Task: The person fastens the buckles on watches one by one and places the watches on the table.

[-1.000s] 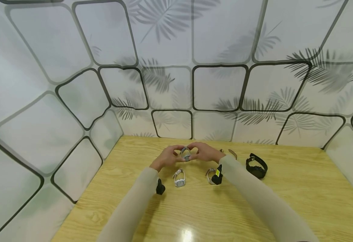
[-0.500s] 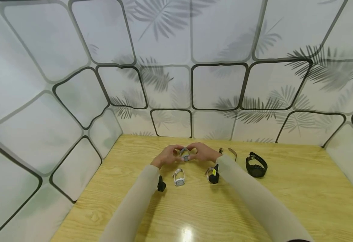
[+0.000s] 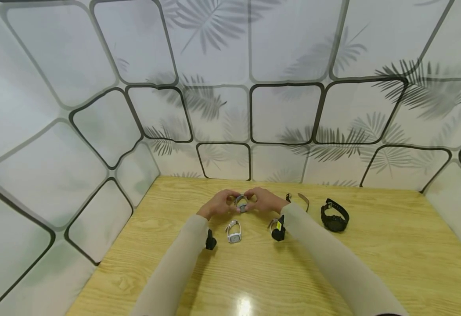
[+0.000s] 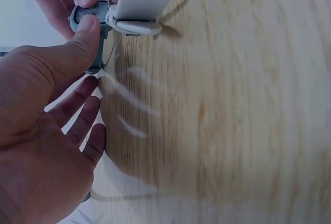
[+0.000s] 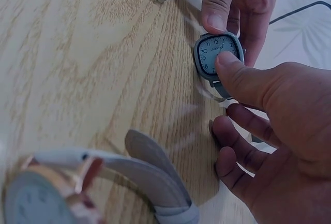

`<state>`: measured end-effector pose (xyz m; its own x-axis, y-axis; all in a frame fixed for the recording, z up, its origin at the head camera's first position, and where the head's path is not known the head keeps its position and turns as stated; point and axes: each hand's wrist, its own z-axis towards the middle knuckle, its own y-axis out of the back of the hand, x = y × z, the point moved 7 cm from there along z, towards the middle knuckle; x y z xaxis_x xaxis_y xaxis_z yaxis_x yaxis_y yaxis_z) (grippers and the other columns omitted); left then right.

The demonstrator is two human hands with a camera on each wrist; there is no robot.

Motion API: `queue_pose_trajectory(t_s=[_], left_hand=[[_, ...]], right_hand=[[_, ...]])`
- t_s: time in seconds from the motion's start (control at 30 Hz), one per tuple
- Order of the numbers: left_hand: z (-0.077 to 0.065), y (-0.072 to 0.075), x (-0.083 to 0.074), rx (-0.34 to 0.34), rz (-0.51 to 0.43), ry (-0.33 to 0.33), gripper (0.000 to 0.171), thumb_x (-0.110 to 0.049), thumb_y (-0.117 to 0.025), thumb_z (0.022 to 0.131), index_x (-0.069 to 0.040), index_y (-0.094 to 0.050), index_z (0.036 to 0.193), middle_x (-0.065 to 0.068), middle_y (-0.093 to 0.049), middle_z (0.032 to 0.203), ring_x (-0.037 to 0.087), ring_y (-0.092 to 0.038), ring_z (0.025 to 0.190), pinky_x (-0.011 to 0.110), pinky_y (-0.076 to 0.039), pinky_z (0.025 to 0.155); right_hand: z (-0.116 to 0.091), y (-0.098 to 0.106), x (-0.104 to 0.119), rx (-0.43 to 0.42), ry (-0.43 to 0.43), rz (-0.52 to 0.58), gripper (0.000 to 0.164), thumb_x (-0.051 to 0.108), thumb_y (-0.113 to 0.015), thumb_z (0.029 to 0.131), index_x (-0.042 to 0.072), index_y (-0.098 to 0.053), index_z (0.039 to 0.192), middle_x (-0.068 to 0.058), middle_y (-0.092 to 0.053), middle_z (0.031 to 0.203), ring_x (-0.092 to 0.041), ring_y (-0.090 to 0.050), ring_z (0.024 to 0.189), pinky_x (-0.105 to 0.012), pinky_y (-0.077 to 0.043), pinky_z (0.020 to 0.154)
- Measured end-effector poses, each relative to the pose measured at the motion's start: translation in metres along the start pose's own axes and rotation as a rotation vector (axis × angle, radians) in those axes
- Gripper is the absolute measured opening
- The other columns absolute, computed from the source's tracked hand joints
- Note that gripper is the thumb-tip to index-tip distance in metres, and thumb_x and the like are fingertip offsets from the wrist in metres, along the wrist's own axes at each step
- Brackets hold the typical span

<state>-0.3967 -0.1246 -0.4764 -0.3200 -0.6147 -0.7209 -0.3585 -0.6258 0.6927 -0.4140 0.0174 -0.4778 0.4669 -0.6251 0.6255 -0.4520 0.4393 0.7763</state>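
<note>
- Landmark: a white wristwatch (image 3: 235, 238) with a squarish dial sits on the wood-grain table (image 3: 214, 281), strap curled behind it, dial turned toward the person.
- Just beyond the white wristwatch, and slightly to its right, is a grey-green wristwatch (image 3: 243, 207) with a rounded-square numbered dial, between two hands; whether it touches the table is unclear.
- The left hand (image 3: 219, 203) pinches that watch from its left, thumb pressed at the dial, other fingers loose.
- The right hand (image 3: 268, 200) pinches it from the opposite side, thumb also on the dial; the matched grips probably keep the light, flexible-looking piece level and facing the person.
- Right of the white wristwatch, partly hidden by a wrist-worn camera (image 3: 279, 230), stands a rose-gold wristwatch (image 5: 39, 198) with a pale strap.
- Farther right of the landmark rest a brown strap (image 3: 304, 199), partly blocked by the right arm, and a chunky black wristwatch (image 3: 335, 224); the spacing likely keeps straps from tangling.
</note>
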Motion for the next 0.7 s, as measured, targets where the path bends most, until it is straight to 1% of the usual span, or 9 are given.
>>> queue_pose_trajectory(t_s=[0.23, 0.53, 0.7], left_hand=[[-0.0004, -0.0006, -0.0003, 0.014, 0.019, 0.001, 0.052, -0.007, -0.078, 0.092, 0.003, -0.060, 0.140, 0.020, -0.057, 0.143, 0.040, -0.053, 0.131, 0.051, -0.044, 0.111], [-0.0006, 0.0002, -0.0024, 0.026, 0.038, 0.005, 0.054, -0.008, -0.079, 0.091, 0.004, -0.059, 0.140, 0.020, -0.058, 0.143, 0.040, -0.054, 0.130, 0.053, -0.044, 0.110], [-0.0017, 0.0012, -0.0005, 0.033, 0.057, 0.060, 0.061, -0.010, -0.080, 0.091, 0.003, -0.055, 0.144, 0.019, -0.057, 0.144, 0.040, -0.054, 0.130, 0.051, -0.045, 0.109]], right_hand=[[0.0001, 0.0002, 0.0002, -0.012, 0.002, -0.016, 0.057, 0.023, -0.076, 0.096, -0.006, -0.056, 0.141, -0.020, -0.063, 0.131, -0.037, -0.057, 0.126, -0.052, -0.045, 0.108], [-0.0004, -0.0014, -0.0040, 0.008, -0.019, -0.006, 0.059, 0.025, -0.075, 0.097, -0.003, -0.054, 0.144, -0.020, -0.061, 0.136, -0.036, -0.055, 0.129, -0.051, -0.046, 0.108], [-0.0030, 0.0016, -0.0050, 0.015, -0.033, -0.021, 0.065, 0.029, -0.077, 0.096, 0.000, -0.051, 0.147, -0.021, -0.061, 0.135, -0.038, -0.057, 0.127, -0.052, -0.046, 0.107]])
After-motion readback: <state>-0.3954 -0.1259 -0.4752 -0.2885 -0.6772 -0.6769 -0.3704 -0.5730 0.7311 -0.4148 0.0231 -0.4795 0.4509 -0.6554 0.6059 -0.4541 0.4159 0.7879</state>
